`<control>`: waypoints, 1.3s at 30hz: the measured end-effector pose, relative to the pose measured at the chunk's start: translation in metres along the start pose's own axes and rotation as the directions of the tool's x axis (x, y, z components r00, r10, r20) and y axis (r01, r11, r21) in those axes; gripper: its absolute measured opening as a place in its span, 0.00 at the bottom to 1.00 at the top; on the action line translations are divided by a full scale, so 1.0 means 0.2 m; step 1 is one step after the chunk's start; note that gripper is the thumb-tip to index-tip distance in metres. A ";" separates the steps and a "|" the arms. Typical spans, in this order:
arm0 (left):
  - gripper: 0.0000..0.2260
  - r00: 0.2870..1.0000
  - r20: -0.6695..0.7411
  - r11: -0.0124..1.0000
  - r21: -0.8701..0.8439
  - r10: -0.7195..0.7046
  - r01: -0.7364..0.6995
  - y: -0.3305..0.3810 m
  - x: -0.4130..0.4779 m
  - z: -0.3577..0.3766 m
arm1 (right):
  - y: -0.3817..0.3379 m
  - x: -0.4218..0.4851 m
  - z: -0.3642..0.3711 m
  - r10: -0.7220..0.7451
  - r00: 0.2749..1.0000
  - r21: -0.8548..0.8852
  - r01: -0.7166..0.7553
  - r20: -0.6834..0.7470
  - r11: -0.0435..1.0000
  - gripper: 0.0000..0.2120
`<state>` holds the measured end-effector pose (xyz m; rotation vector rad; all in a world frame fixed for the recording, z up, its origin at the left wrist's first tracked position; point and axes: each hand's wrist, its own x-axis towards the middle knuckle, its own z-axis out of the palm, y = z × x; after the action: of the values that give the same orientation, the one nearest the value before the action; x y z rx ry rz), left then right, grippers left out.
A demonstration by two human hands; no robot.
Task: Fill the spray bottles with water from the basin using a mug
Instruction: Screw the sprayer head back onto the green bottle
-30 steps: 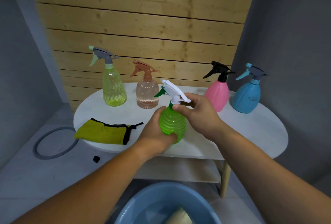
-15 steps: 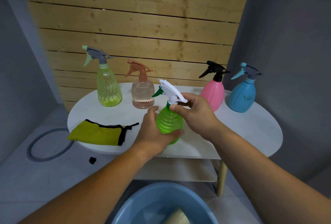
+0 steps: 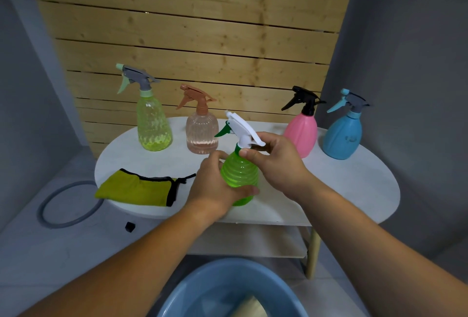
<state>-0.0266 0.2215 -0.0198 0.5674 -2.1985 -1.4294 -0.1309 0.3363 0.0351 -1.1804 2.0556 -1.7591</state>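
Note:
A small green ribbed spray bottle (image 3: 239, 173) with a white trigger head stands near the front of the white oval table (image 3: 354, 185). My left hand (image 3: 215, 185) grips its body from the left. My right hand (image 3: 274, 158) pinches its neck collar just under the head. Behind stand a tall yellow-green bottle (image 3: 153, 124), a peach bottle (image 3: 202, 132), a pink bottle (image 3: 302, 130) and a blue bottle (image 3: 343, 137). A blue basin (image 3: 228, 289) sits on the floor below, with a pale object (image 3: 250, 308) partly visible inside it.
A folded yellow-green cloth (image 3: 138, 187) with black trim lies on the table's left front. A grey ring (image 3: 68, 204) and a small black piece (image 3: 129, 226) lie on the floor at left. A lower shelf (image 3: 253, 243) runs under the table. A wooden slat wall stands behind.
Both hands have kept their hold on the green bottle. The view has shifted slightly; the bottle's head has hardly turned.

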 end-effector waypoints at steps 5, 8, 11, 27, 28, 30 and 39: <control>0.35 0.990 0.136 0.992 -0.123 0.030 -0.013 -0.03 0.01 0.00 | 0.00 0.00 0.00 -0.002 1.000 0.006 0.002 0.007 1.000 0.12; 0.34 0.999 0.037 0.999 -0.036 0.022 -0.020 -0.02 0.01 -0.01 | 0.00 0.00 0.00 0.009 1.000 0.009 -0.009 -0.001 1.000 0.11; 0.34 0.994 0.108 0.994 -0.108 0.030 -0.018 -0.02 0.00 0.01 | 0.00 0.00 0.00 0.014 1.000 0.006 -0.014 0.002 1.000 0.11; 0.34 0.997 0.069 1.000 -0.002 0.016 -0.015 -0.02 0.01 -0.04 | 0.01 0.00 0.01 0.010 0.999 -0.019 -0.011 -0.050 1.000 0.12; 0.35 0.998 0.053 1.000 -0.007 0.018 -0.018 -0.02 0.01 -0.02 | 0.01 0.00 0.01 0.011 0.999 -0.018 -0.012 -0.048 1.000 0.12; 0.36 0.995 0.103 0.998 -0.069 0.008 -0.001 -0.03 0.01 -0.01 | 0.00 0.00 0.01 0.006 0.999 -0.014 -0.006 -0.042 1.000 0.12; 0.31 0.992 0.120 1.000 -0.011 0.026 -0.025 -0.03 -0.01 -0.04 | 0.01 -0.01 0.02 0.042 0.997 0.021 -0.041 -0.063 0.999 0.13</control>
<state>-0.0202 0.2142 -0.0230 0.4595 -2.2822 -1.4955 -0.1276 0.3348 0.0312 -1.0819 2.0771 -1.8166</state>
